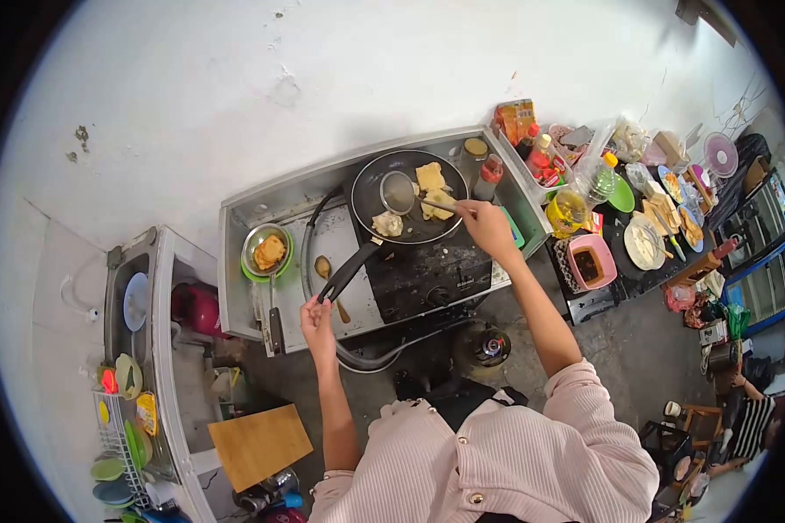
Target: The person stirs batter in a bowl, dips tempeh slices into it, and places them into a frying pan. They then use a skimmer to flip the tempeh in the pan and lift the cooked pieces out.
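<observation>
A black frying pan [392,228] sits on the gas stove [423,288], and my left hand [317,321] is closed on the end of its black handle. Held in my right hand [487,225] is a metal utensil with a round head [399,192], which rests inside the pan; whether it is a ladle or a skimmer I cannot tell. Several yellowish fried pieces [430,177] lie in the pan, and a paler folded piece [387,224] is near its lower left edge. On the left, a strainer [275,283] holds a browned fried piece [269,252] over a green bowl [246,266].
A spoon [324,267] lies beside the gas hose [307,248]. Jars and a sauce bottle [491,168] stand right of the pan. Farther right, a crowded counter has a pink container [590,262] and a plate [645,243]. Another person [750,423] is at lower right.
</observation>
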Demonstrator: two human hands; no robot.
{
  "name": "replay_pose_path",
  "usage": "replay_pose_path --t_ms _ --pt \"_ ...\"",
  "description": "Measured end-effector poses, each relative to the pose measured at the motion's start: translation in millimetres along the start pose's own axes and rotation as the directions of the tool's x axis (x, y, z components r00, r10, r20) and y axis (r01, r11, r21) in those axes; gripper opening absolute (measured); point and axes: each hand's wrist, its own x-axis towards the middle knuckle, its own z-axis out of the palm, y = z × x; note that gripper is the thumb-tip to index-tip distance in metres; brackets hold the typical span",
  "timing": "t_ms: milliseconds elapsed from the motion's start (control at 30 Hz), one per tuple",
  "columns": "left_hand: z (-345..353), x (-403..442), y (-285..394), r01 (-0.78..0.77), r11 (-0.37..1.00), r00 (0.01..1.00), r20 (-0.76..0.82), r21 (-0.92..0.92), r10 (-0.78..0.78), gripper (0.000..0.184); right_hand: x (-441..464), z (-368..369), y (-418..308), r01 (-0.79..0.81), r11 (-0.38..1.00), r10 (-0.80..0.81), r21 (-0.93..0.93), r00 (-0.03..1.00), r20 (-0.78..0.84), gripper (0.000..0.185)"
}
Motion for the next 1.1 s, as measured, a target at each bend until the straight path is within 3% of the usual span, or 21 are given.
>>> replay_pose_path --t_ms 167,267,400,933,1100 --pt "0 0 0 -0.001 1.000 1.000 -0.006 0.002 0.001 0.030 3 -17 14 -0.120 0.992 0.118 0.037 0.991 0.069 0.020" --pt "3 -2 5 0.012 1.000 1.000 -0.012 0.002 -0.012 0.030 -7 -32 -4 -0.062 0.976 0.063 -0.210 0.998 0.000 0.019" --pt "2 -1 3 0.016 1.000 1.000 -0.003 0.010 -0.016 0.030 -18 -35 -20 0.006 0.954 -0.017 -0.300 0.999 -0.034 0.017" --pt "3 -3 7 0.013 0.999 1.000 0.000 0.033 -0.013 0.034 -33 -7 -28 -0.266 0.963 0.266 0.047 0.964 0.016 0.022" --pt "2 -2 3 0.020 1.000 1.000 -0.006 0.012 -0.019 0.031 -35 -8 -17 -0.189 0.982 0.190 0.016 0.981 -0.049 0.022"
